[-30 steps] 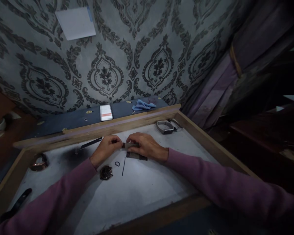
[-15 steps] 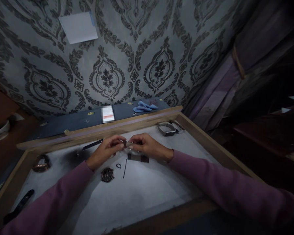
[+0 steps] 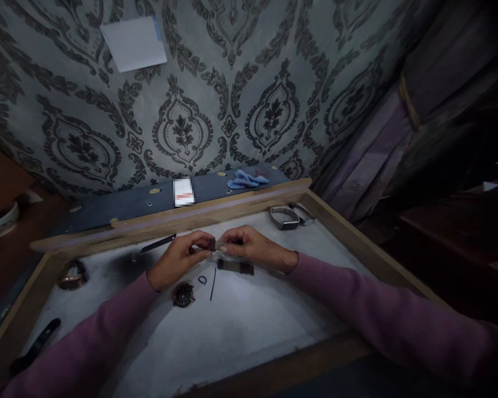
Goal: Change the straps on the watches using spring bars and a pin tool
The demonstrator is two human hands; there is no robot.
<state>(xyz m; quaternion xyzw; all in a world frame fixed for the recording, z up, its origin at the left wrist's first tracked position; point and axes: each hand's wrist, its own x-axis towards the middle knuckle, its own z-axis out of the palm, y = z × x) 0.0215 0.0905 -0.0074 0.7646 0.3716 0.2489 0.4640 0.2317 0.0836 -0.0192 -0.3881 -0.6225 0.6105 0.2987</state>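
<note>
Between my two hands, just above the white tray surface, is a small brown watch strap piece (image 3: 213,245) with a paler part toward the right. My left hand (image 3: 183,255) pinches its left end with thumb and fingertips. On the other side, my right hand (image 3: 243,244) grips the paler part, and its fingers hide much of it. Below the right hand lies another brown watch strap (image 3: 235,267). A dark-dialled watch head (image 3: 183,295) without a strap rests nearer me, beside a small black loop (image 3: 202,280) and a thin dark stick (image 3: 213,284).
The wooden-rimmed tray (image 3: 178,218) also bears a watch (image 3: 72,275) and a black strap (image 3: 37,344) at left, a dark blade-like strip (image 3: 157,244), and a grey-banded watch (image 3: 284,218) at far right. Behind the rim are a phone (image 3: 183,192) and a blue cloth (image 3: 247,178).
The fingers of my left hand have shifted slightly on the strap piece, and more of its brown end shows. The view has moved a little; the things on the tray lie as before.
</note>
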